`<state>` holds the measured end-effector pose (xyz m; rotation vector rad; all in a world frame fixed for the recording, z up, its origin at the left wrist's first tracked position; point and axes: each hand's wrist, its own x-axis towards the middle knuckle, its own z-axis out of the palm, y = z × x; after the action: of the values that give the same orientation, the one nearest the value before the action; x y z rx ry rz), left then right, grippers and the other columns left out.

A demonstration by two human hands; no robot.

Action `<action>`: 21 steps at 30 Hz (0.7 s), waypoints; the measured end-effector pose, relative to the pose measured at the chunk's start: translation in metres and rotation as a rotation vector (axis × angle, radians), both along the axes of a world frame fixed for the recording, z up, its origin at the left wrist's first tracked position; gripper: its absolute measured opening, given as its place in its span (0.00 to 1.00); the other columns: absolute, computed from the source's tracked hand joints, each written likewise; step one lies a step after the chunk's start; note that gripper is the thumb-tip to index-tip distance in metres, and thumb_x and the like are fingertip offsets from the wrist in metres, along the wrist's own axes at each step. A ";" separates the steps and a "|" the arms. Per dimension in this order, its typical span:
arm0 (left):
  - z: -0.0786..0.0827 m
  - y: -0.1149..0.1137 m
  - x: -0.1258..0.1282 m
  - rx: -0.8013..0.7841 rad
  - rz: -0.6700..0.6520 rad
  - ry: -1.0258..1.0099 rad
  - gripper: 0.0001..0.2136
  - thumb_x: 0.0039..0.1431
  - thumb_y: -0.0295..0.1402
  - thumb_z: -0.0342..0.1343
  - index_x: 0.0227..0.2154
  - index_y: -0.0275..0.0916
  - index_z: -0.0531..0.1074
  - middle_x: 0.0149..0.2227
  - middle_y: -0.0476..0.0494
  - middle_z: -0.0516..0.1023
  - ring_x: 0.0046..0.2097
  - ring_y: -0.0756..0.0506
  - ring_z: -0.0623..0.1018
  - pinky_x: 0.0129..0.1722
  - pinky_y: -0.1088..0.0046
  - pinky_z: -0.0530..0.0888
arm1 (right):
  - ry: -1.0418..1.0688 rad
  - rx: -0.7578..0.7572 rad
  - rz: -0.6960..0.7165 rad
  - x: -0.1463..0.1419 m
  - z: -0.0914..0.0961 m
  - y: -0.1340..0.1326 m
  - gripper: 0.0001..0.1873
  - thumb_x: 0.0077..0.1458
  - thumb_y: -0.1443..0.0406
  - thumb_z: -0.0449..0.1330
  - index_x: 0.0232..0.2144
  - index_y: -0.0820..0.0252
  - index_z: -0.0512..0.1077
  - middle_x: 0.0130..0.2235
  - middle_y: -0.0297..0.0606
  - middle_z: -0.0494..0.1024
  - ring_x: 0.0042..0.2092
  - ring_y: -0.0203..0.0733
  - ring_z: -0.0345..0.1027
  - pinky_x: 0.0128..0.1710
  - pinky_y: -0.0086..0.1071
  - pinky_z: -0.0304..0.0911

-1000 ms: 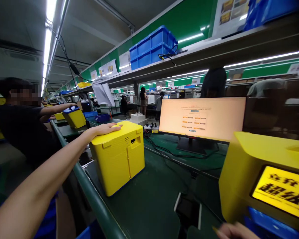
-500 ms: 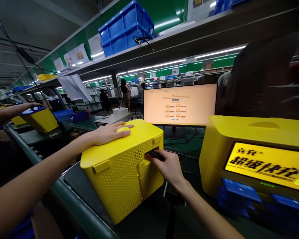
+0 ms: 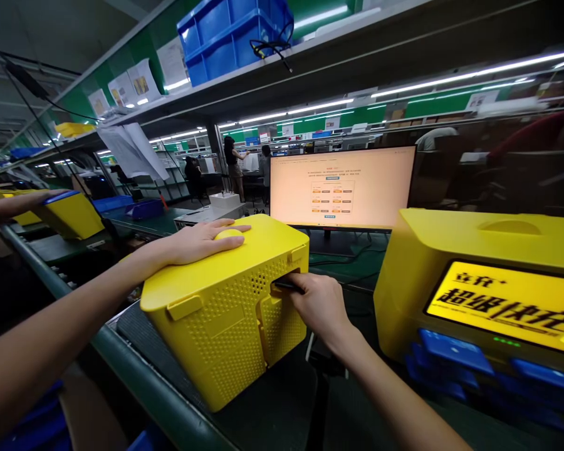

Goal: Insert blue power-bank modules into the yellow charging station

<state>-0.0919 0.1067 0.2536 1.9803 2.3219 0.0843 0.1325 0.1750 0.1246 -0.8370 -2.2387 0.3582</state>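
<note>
A yellow perforated box (image 3: 225, 313) stands tilted on a dark mat (image 3: 272, 407) on the green bench. My left hand (image 3: 202, 241) lies flat on its top, over a raised round bump. My right hand (image 3: 317, 300) pinches a thin black plug or tool (image 3: 284, 285) at a slot in the box's back face, just above a small yellow flap.
A second yellow unit with a lit sign and blue slots (image 3: 489, 294) stands to the right. A lit monitor (image 3: 341, 188) stands behind. Another person's hand (image 3: 26, 200) rests on a yellow box (image 3: 70, 213) at far left. Blue crates (image 3: 235, 31) sit on the overhead shelf.
My right hand came up from the bottom edge and took hold of the black item at the box's slot. The box was pulled nearer and tilted; my left hand stayed on top.
</note>
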 end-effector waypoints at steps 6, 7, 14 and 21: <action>-0.003 0.001 -0.003 0.034 -0.028 -0.005 0.31 0.56 0.61 0.35 0.59 0.56 0.56 0.65 0.51 0.51 0.61 0.39 0.58 0.60 0.56 0.49 | -0.112 0.005 -0.105 -0.005 0.003 -0.005 0.08 0.51 0.61 0.59 0.32 0.59 0.73 0.30 0.40 0.78 0.31 0.51 0.72 0.25 0.34 0.55; -0.003 0.001 -0.003 0.037 -0.026 -0.010 0.30 0.56 0.61 0.35 0.59 0.56 0.56 0.65 0.51 0.50 0.61 0.39 0.58 0.60 0.56 0.50 | -0.059 -0.002 -0.061 -0.002 0.000 -0.004 0.07 0.51 0.61 0.59 0.32 0.59 0.72 0.30 0.40 0.78 0.31 0.49 0.71 0.26 0.34 0.56; -0.002 0.001 -0.002 0.028 -0.004 -0.012 0.29 0.57 0.60 0.36 0.58 0.57 0.56 0.65 0.51 0.50 0.61 0.38 0.58 0.60 0.54 0.50 | 0.295 -0.005 0.215 0.031 -0.033 -0.003 0.16 0.62 0.65 0.48 0.49 0.61 0.67 0.44 0.42 0.75 0.44 0.41 0.69 0.43 0.33 0.64; -0.002 -0.001 -0.003 0.037 0.000 -0.031 0.28 0.57 0.60 0.37 0.57 0.58 0.58 0.64 0.53 0.51 0.61 0.39 0.58 0.60 0.57 0.50 | 0.068 0.344 0.024 0.009 -0.013 -0.011 0.15 0.60 0.69 0.50 0.45 0.65 0.72 0.34 0.41 0.79 0.33 0.45 0.72 0.30 0.34 0.64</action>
<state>-0.0946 0.1060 0.2512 1.9811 2.3180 0.1582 0.1417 0.1637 0.1116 -0.6056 -2.1644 0.0090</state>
